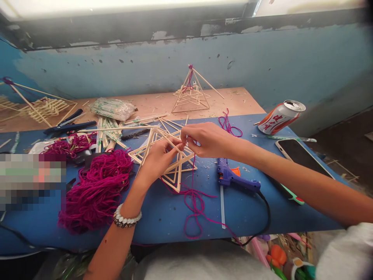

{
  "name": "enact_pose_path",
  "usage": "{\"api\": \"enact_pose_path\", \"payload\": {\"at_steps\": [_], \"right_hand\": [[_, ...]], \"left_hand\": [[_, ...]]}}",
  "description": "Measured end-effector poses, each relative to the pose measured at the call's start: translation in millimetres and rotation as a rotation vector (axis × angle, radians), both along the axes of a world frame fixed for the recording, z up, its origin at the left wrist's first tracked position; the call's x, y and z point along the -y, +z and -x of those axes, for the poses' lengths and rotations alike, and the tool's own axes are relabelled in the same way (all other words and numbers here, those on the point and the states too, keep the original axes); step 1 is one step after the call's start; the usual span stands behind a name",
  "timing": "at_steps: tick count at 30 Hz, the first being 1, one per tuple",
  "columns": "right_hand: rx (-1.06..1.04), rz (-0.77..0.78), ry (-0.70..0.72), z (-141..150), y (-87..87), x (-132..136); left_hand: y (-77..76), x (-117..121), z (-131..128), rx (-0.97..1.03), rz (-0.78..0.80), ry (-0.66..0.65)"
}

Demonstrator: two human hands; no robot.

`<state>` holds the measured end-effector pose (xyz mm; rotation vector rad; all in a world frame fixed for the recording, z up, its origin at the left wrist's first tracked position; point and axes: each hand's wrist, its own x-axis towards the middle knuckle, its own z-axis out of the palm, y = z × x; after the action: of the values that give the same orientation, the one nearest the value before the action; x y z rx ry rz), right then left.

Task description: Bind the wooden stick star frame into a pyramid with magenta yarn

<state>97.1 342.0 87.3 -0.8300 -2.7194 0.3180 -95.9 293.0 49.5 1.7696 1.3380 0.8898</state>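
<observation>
My left hand (159, 157) grips a frame of thin wooden sticks (178, 181), its fingers closed around the sticks near the top. Beside it, my right hand (204, 138) is closed in a pinch on magenta yarn (194, 171), which hangs down from the fingers and lies in loops on the blue table. The fingertips of both hands meet at the frame, so the exact spot where yarn and stick touch is hidden. Under the hands, the frame shows several overlapping triangles of sticks.
A purple glue gun (237, 181) lies right of the frame, with a phone (303, 157) and a drink can (282, 116) farther right. Left is a magenta yarn heap (96, 190). Behind stand a stick pyramid (190, 95) and a bag of wrapped sticks (112, 109).
</observation>
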Motion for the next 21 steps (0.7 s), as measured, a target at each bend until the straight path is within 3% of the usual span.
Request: {"api": "enact_pose_path", "payload": {"at_steps": [10, 21], "right_hand": [[0.097, -0.172, -0.103, 0, -6.4, 10], [0.018, -0.049, -0.01, -1, -8.6, 10]], "left_hand": [[-6.0, -5, 3, 0.19, 0.104, 0.036], [-11.6, -6, 2, 0.259, 0.1, 0.088]]}}
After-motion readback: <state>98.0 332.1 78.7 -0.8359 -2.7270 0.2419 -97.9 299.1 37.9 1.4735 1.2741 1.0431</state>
